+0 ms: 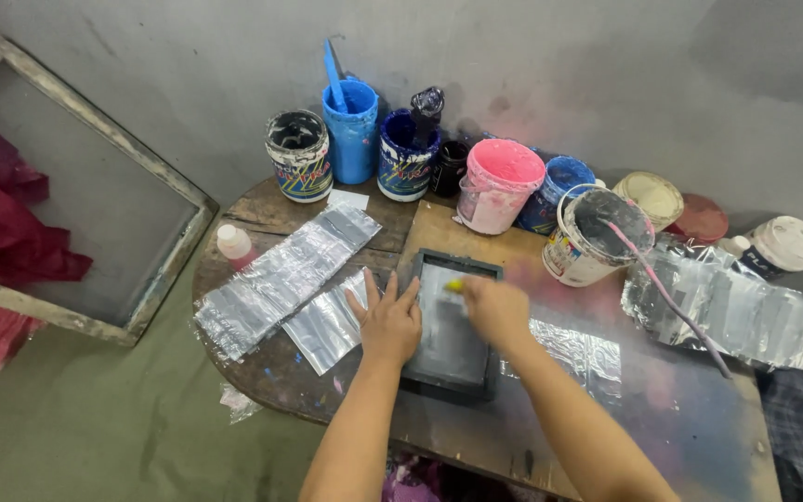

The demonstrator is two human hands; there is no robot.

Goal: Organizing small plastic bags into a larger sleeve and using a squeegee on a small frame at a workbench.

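left hand (389, 323) fingers splayed flat on small screen frame (451, 325); right hand (497, 310) fingers curled around yellow tool (455, 285).

The blurred right hand (497, 311) hides most of a yellow tool (455, 285).

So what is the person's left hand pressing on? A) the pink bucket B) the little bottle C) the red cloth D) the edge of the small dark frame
D: the left hand lies flat with fingers spread on the left edge of the small dark frame on the table, while the right hand is over the frame's mesh with something small and yellow at its fingertips.
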